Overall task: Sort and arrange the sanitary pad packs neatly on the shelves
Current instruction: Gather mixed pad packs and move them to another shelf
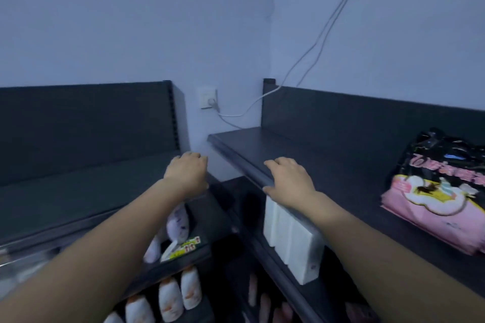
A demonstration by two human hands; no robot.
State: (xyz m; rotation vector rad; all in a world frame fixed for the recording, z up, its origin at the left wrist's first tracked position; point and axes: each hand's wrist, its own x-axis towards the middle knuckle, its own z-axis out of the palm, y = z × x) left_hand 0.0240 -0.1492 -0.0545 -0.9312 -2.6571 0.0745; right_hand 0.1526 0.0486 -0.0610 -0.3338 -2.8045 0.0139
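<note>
A: Head view has us at the corner where two dark shelves meet. Our left hand [186, 171] rests palm down at the end of the left top shelf [78, 191], fingers together and curled over nothing. Our right hand [288, 181] sits on the front lip of the right top shelf [328, 165], fingers spread, thumb under the edge, also holding nothing.

B: So where are the packs we should be handling?

A: One pink and black sanitary pad pack [435, 199] lies flat, well to the right on that right shelf, skewed to the edge. A row of white packs [291, 241] stands on the shelf below our right forearm. More packs with orange print [170, 294] stand lower left.

B: Then we judge the pink one comes next?

A: Likely. We should slide the right hand along the lip, take the pack by both short sides, stand it upright and push it back toward the rear panel. It is soft, so we squeeze lightly and square it to the edge.
</note>
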